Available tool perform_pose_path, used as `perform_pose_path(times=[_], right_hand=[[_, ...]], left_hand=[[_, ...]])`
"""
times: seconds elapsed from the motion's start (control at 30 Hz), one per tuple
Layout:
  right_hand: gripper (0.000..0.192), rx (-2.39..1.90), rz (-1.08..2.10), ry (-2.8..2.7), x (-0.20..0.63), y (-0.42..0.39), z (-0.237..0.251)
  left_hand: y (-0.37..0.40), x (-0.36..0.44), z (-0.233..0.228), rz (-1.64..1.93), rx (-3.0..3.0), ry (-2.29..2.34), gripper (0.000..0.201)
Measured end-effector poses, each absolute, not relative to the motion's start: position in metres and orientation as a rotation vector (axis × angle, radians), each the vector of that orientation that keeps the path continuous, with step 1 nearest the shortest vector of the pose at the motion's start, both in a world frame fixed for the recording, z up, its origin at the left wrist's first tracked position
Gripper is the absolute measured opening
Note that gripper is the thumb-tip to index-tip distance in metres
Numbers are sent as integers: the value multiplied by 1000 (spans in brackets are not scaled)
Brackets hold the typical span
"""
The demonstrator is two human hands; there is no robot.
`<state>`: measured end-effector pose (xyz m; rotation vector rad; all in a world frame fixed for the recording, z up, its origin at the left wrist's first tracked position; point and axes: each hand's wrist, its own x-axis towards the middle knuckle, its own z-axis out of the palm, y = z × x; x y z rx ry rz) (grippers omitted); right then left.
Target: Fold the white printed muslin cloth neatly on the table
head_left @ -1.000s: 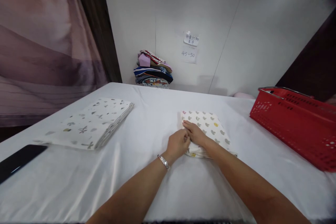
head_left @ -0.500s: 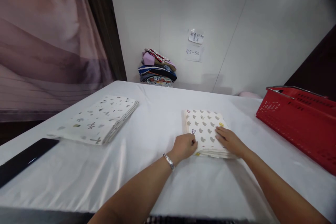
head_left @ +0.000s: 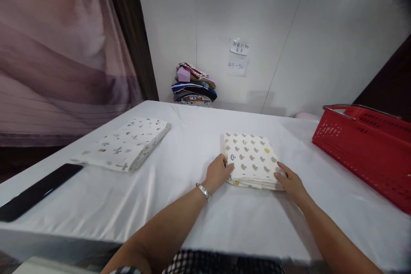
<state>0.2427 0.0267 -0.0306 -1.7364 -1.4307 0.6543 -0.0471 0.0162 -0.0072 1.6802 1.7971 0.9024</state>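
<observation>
A folded cream cloth [head_left: 250,157] with grey mushroom-like prints and a few yellow and purple ones lies in a neat rectangle on the white-covered table. My left hand [head_left: 218,172] grips its near left edge, thumb on top and fingers curled at the side; a silver bracelet circles that wrist. On the opposite side, my right hand [head_left: 291,182] holds the right edge near the front corner, its lower fingers partly hidden. Several layers show along the cloth's near fold. Farther left lies another folded white cloth [head_left: 128,143] with grey leaf and plant prints, untouched by either hand.
A red plastic basket [head_left: 362,150] with metal handles stands at the right. A flat black object [head_left: 40,190] lies at the table's left front. Behind the table, a stack of folded fabrics [head_left: 194,87] sits against the wall, left of paper signs [head_left: 238,58]. A pink curtain [head_left: 64,60] hangs left.
My left hand has shifted slightly to the cloth's left side. My right hand has slid off the top to the right edge. The view has moved a little.
</observation>
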Motion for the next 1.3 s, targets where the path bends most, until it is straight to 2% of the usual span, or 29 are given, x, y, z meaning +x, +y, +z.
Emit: perform_pose_path(times=[0.13, 0.27, 0.33, 0.43, 0.53, 0.63, 0.73, 0.9, 1.1, 1.3], right_hand=[[53, -1726, 576, -1524, 274, 66, -17], [40, -1764, 251, -1640, 291, 94, 4], [39, -1641, 174, -1734, 280, 88, 11], [41, -1449, 167, -1884, 244, 55, 11], [44, -1367, 153, -2095, 209, 16, 3], [49, -1364, 89, -2321, 191, -6, -11], [54, -1337, -39, -2471, 191, -11, -25], [54, -1261, -224, -2485, 193, -9, -35], [49, -1268, -248, -2534, 190, -8, -29], [50, -1208, -156, -2655, 242, -21, -21]], left_hand=[[-8, -16, -11, 841, 1692, 1602, 16], [-37, 14, -7, 673, 1980, 1199, 16], [-34, 9, 0, 747, 2064, 1213, 13], [-4, -21, 6, 895, 2013, 1502, 16], [38, -55, 0, 985, 1859, 1810, 28], [71, -72, -11, 966, 1806, 1883, 44], [91, -71, -20, 928, 1828, 1861, 50], [109, -64, -22, 883, 1896, 1751, 51], [119, -68, -17, 832, 1977, 1673, 44], [53, -74, -12, 712, 2229, 1647, 34]])
